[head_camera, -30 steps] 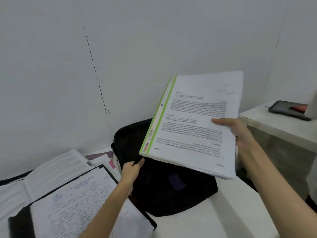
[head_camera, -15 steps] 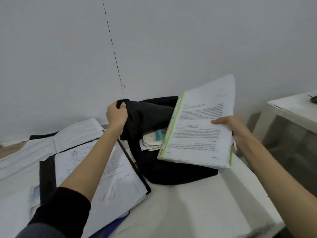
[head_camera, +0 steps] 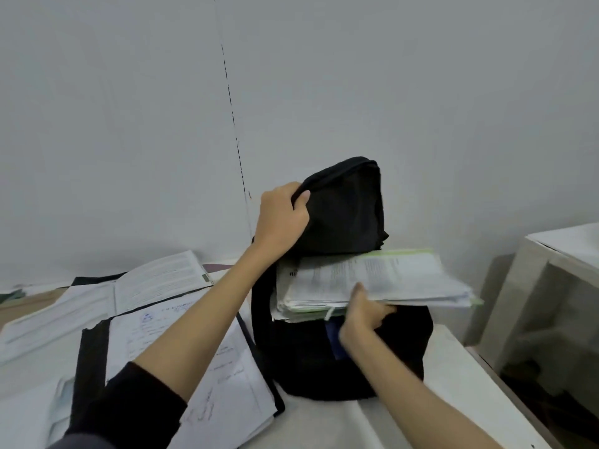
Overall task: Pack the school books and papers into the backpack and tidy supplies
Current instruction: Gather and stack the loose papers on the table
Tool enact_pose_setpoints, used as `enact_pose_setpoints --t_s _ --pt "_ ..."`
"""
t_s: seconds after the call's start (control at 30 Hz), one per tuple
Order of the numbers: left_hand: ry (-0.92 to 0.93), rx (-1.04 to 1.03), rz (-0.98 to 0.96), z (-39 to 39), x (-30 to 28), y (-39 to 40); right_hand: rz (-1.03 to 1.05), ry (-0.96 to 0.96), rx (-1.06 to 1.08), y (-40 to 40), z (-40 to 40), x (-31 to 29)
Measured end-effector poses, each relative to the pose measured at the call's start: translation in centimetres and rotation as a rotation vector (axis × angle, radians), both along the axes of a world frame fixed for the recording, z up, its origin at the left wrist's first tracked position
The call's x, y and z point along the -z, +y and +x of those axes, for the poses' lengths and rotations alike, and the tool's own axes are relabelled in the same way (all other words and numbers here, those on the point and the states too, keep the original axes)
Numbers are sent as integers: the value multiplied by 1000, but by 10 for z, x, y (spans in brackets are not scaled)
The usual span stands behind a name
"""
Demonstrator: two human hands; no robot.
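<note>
Tabletop backpack (head_camera: pixel 343 358) holds papers (head_camera: pixel 372 280).

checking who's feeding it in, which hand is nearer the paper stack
Right. The right hand grips the paper stack at its near edge; the left hand is above it, holding up the backpack flap.

Dim, flat grey light, soft shadows, motion blur on papers, wide-angle bending at edges

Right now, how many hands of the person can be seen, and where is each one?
2. The left hand grips the raised flap of the black backpack. The right hand holds the stack of papers at the backpack's opening. None seems hidden.
</note>
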State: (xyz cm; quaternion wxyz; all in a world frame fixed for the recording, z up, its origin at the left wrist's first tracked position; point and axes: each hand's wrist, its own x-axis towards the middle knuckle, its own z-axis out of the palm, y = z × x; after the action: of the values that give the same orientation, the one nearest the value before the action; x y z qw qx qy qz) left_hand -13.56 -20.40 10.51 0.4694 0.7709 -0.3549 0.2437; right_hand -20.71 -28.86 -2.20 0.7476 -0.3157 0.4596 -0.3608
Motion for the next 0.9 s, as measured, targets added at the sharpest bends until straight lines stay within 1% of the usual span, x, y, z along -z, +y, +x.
enact_pose_setpoints --t_s 0.03,0.07,0.17,0.23,0.27,0.3,0.37,0.4,0.43,0.47,0.5,0.57,0.6,0.63,0.67,0.73,0.77,0.83,0.9 --pt "-9 15 14 -2 -1 -2 77 -3 -88 12 8 2" --pt "-18 26 29 -2 -2 -2 142 -47 -193 22 16 3" --pt "-31 23 55 2 -2 6 273 -240 -470 40 36 -1" --pt "-26 9 63 5 0 13 345 -270 -659 42 44 -1" --pt "-27 3 69 7 1 16 328 -236 -770 41 43 -1" --pt "-30 -2 76 8 2 19 264 -182 -901 40 41 -3" --pt "-41 -8 86 10 2 22 33 -59 -1109 34 32 -6" --pt "-48 -9 86 11 2 23 -110 5 -1154 27 27 -8" --pt "-57 -8 87 11 1 22 -269 68 -1129 15 22 -9" --pt "-68 -6 87 11 0 21 -456 139 -1038 0 18 -6" --pt "-80 -2 90 10 0 19 -671 252 -900 -17 12 -2" --pt "-90 11 94 10 1 14 -1096 637 -588 -54 -4 6" --pt "-91 15 95 10 1 12 -1193 748 -449 -70 -12 11" --pt "-95 22 99 10 2 9 -1211 775 -339 -83 -19 14" --pt "-102 30 105 9 3 6 -1187 768 -264 -95 -24 18" --pt "-122 45 119 6 5 1 -1088 729 -181 -107 -27 21" --pt "-130 50 123 5 6 -1 -979 673 -154 -110 -28 19" --pt "-133 48 120 3 5 -4 -648 511 -120 -115 -29 17" --pt "-109 31 92 3 1 -4 -383 371 -99 -126 -29 15"
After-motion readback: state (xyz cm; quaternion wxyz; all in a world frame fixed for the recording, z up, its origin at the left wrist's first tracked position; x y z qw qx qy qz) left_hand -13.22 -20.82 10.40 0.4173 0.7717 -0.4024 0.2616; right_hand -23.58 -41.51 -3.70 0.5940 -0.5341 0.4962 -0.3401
